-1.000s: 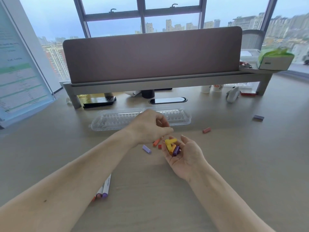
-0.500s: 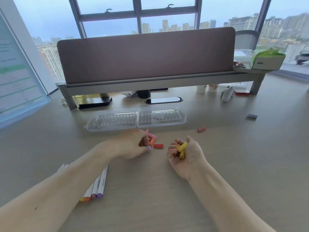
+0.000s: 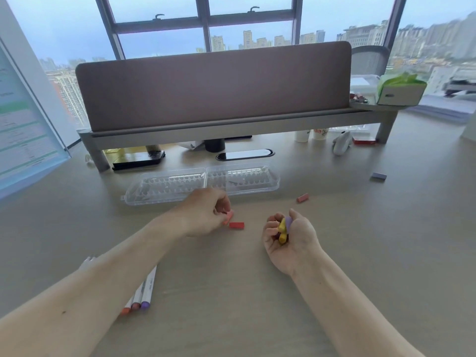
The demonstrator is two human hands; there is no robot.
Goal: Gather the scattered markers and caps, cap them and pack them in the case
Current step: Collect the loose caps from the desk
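Observation:
My left hand [image 3: 204, 212] pinches a salmon-pink cap [image 3: 228, 217] just above the desk. A red cap [image 3: 236, 225] lies right beside it. My right hand [image 3: 289, 238] is curled round several caps [image 3: 283, 229], yellow and purple ones showing. The clear plastic marker case [image 3: 203, 184] lies open and flat behind my hands. Another pink cap [image 3: 302, 197] lies to the right of the case, and a lilac cap [image 3: 378, 176] farther right. White markers [image 3: 144, 292] with orange, pink and purple ends lie partly under my left forearm.
A monitor riser [image 3: 231, 126] with a brown panel spans the back of the desk. Under it sit a black phone [image 3: 139, 161], a dark cup and paper cups [image 3: 311, 134]. A tissue box [image 3: 400, 90] stands at the right end.
My left hand dropped to the desk and picked up the pink cap; the lilac cap that lay there is gone from the desk. My right hand closed round its caps.

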